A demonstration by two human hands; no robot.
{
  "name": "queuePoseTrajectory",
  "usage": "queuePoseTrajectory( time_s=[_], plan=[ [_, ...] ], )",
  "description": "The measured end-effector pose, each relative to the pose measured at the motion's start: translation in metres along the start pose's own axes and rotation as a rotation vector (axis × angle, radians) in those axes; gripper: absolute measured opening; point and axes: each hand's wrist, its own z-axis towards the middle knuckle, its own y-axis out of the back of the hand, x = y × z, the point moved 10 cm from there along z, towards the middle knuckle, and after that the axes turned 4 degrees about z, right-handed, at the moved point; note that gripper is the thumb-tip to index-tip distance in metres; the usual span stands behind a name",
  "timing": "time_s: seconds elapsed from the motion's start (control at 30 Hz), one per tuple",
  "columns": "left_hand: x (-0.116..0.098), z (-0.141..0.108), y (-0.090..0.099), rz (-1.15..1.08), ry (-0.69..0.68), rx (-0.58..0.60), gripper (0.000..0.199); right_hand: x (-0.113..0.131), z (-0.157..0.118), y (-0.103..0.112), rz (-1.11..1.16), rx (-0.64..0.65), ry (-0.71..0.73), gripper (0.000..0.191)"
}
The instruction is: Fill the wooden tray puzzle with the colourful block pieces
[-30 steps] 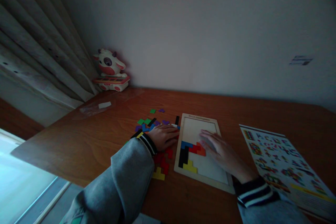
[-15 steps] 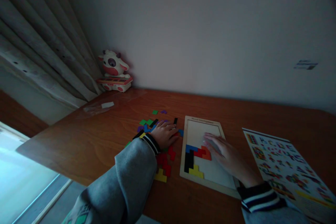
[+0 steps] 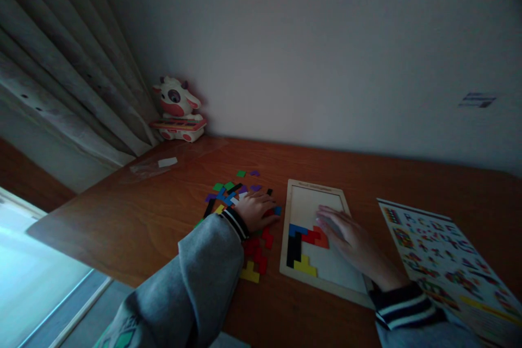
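Note:
My left hand [image 3: 255, 211] lies palm down with its fingers spread on a loose pile of coloured block pieces; some pieces are hidden under it. Yellow [image 3: 250, 273], red [image 3: 256, 254], blue, green, purple and black pieces surround it. To the right is a wooden puzzle tray [image 3: 286, 228]. Inside its lower left part sit a blue piece [image 3: 298, 230], a black piece [image 3: 293, 250], a yellow piece [image 3: 305, 266], a red piece [image 3: 310, 237] and an orange piece [image 3: 322, 238]. My right hand [image 3: 346, 234] rests over the tray's right side, fingers extended, holding nothing visible.
A printed pattern sheet [image 3: 448, 261] lies right of the tray. At the back left stands a toy cow with a keyboard [image 3: 178, 111], with a clear plastic bag [image 3: 142, 170] in front of it. The wall and curtain [image 3: 61, 65] bound the wooden table [image 3: 163, 217].
Pieces around my left hand have shifted and spread, several of them leftward, and a white one now shows. My right hand has stayed in place.

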Motion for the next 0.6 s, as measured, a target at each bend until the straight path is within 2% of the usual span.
queuePoseTrajectory(
  time_s=[0.2, 0.47, 0.6],
  plan=[
    [-0.0078, 0.0026, 0.0057, -0.025, -0.076, -0.026, 0.024, 0.0029, 0.0006, 0.0023, 0.014, -0.017, 0.010, 0.045],
    [-0.0095, 0.0009, 0.0075, -0.053, -0.101, -0.128, 0.019, 0.0072, 0.0009, 0.0034, 0.003, -0.033, 0.025, 0.043],
    [-0.0104, 0.0017, 0.0053, -0.080, -0.114, -0.100, 0.021, 0.0103, 0.0019, 0.0043, -0.011, -0.043, 0.060, 0.041]
  ],
)
